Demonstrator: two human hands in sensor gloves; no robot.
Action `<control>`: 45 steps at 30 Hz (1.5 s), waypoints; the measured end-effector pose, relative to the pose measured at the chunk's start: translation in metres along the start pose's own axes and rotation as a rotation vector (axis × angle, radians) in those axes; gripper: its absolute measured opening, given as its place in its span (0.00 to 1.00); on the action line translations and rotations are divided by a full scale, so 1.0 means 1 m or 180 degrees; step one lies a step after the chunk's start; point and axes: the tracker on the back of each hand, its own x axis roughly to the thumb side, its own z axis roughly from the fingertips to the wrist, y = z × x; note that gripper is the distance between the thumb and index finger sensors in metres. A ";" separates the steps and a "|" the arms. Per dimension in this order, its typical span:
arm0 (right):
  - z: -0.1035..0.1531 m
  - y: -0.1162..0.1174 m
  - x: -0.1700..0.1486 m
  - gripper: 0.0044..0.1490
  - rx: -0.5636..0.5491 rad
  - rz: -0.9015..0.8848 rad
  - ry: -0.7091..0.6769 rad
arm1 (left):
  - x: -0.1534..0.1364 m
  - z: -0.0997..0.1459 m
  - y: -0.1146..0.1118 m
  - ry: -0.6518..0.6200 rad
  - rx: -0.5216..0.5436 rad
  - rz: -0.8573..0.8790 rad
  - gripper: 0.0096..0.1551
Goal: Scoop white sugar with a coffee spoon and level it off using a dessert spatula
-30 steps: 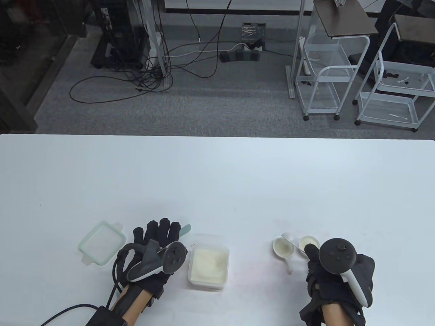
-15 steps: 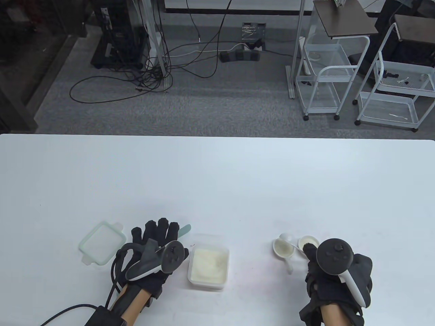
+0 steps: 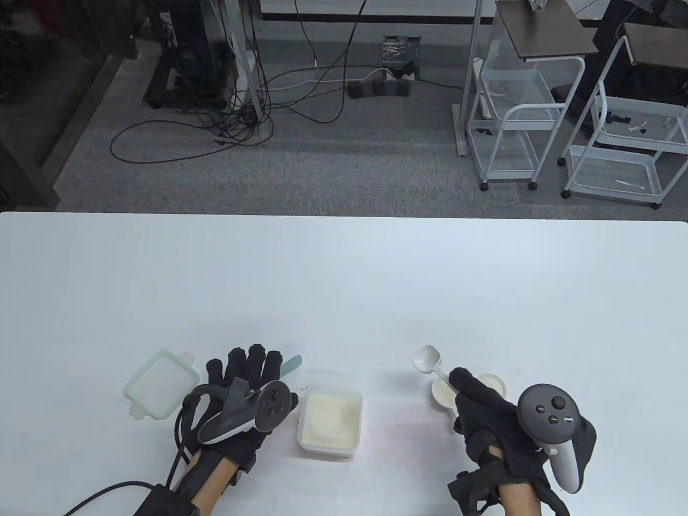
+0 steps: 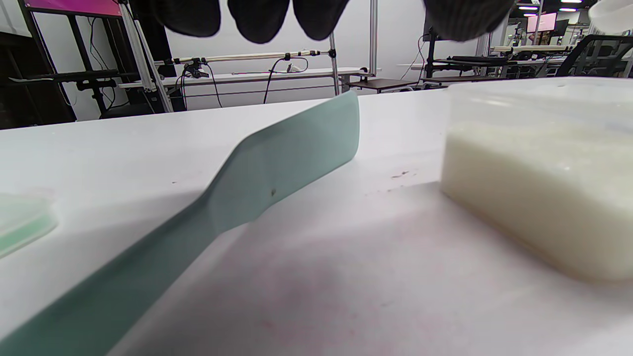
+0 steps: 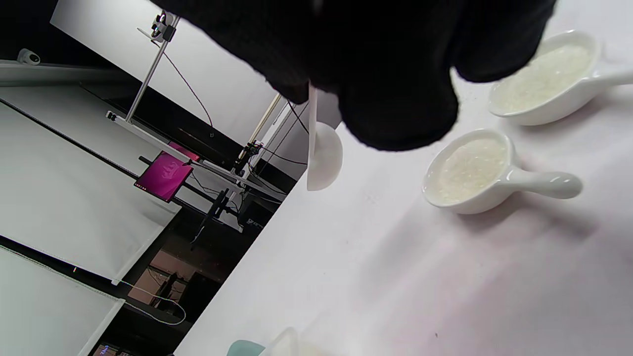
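Note:
My right hand (image 3: 463, 382) pinches the handle of an empty white coffee spoon (image 3: 428, 359) and holds its bowl above the table, left of two sugar-filled spoons (image 3: 444, 393) (image 3: 492, 382). In the right wrist view the held spoon (image 5: 324, 158) hangs below my fingers (image 5: 395, 74), with the filled spoons (image 5: 470, 170) (image 5: 544, 79) beside it. A clear box of white sugar (image 3: 329, 422) sits between my hands. My left hand (image 3: 250, 371) lies flat over the pale green spatula (image 3: 293, 364), fingers stretched out. The spatula's blade (image 4: 282, 153) points toward the sugar box (image 4: 539, 188).
A clear lid with a green rim (image 3: 161, 389) lies left of my left hand; its edge shows in the left wrist view (image 4: 20, 217). The white table (image 3: 344, 279) stretches far beyond the objects.
My right hand has picked the empty spoon out from between the filled spoons and carried it up and to the left, turning the wrist. My left hand has stayed in place.

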 end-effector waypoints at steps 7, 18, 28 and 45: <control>-0.006 0.026 0.004 0.26 0.0014 0.0229 -0.0125 | 0.001 0.000 0.000 0.0003 -0.0018 -0.0021 0.53; -0.015 0.078 0.001 0.28 0.0168 0.0740 -0.0075 | 0.003 0.000 -0.001 0.0000 -0.0052 -0.0038 0.53; -0.010 0.109 0.009 0.30 0.0824 0.1970 0.0051 | 0.005 0.000 -0.002 -0.0021 -0.0073 -0.0055 0.53; 0.001 0.137 0.019 0.36 0.0942 0.2786 -0.0055 | 0.006 0.000 -0.001 -0.0043 -0.0052 -0.0021 0.53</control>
